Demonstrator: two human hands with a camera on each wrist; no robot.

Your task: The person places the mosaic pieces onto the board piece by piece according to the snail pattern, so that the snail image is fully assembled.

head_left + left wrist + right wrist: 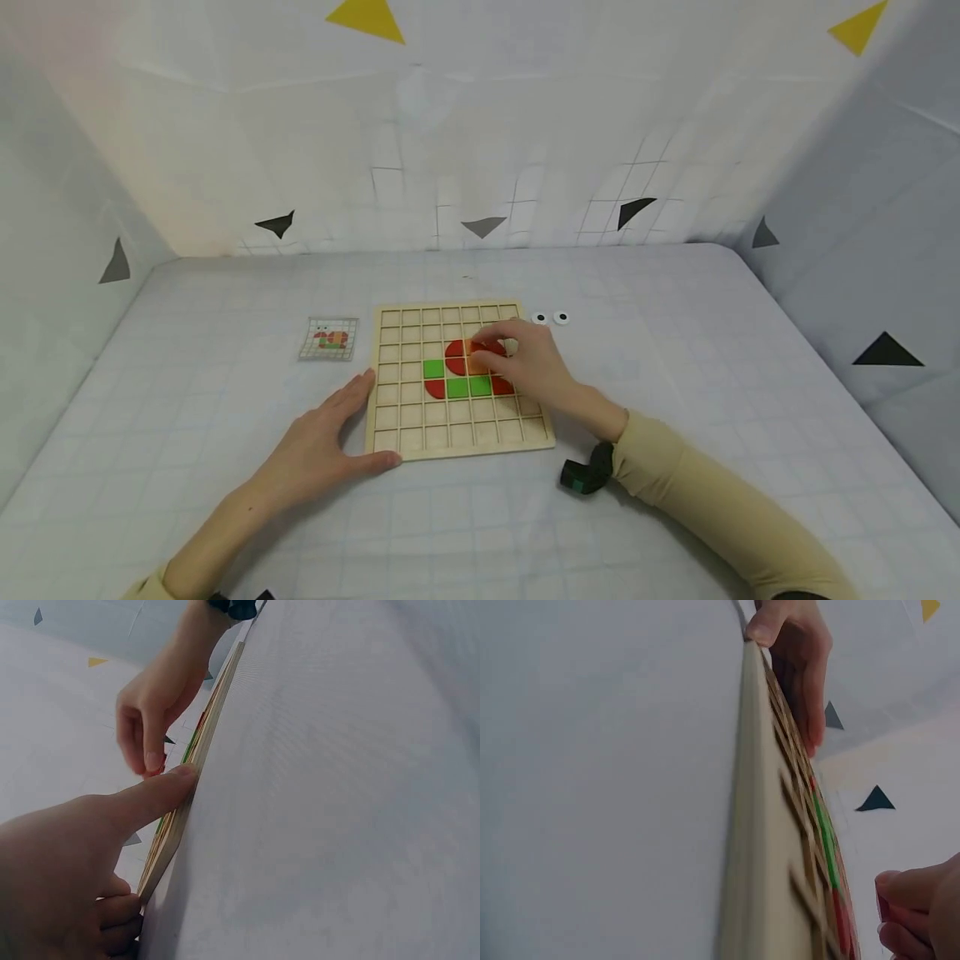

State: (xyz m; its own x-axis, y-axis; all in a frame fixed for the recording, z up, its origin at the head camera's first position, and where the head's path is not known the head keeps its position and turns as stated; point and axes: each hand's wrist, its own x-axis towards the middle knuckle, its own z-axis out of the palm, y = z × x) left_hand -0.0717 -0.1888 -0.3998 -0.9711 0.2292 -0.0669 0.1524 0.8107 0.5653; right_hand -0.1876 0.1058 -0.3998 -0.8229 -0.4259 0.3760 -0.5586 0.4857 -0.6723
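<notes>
A square wooden grid board (399, 417) lies on the table with red, green and orange tiles set in its cells. My left hand (315, 446) rests against the board's near left corner, thumb on the front edge and straight fingers along the left side. Over the right part of the board, my right hand (528, 358) pinches a small red tile (883, 906) between thumb and fingers, partly hidden by them. Beneath its fingertips lie orange tiles (477, 365), with red quarter-round tiles (455, 358) to their left and green square tiles (457, 388) in the row nearer me.
A small pattern card (328, 339) with a coloured picture on a grid lies left of the board. Two white eye discs (561, 317) sit by its far right corner. A black wrist device (588, 471) is at my right wrist. White walls with dark and yellow triangles enclose the table.
</notes>
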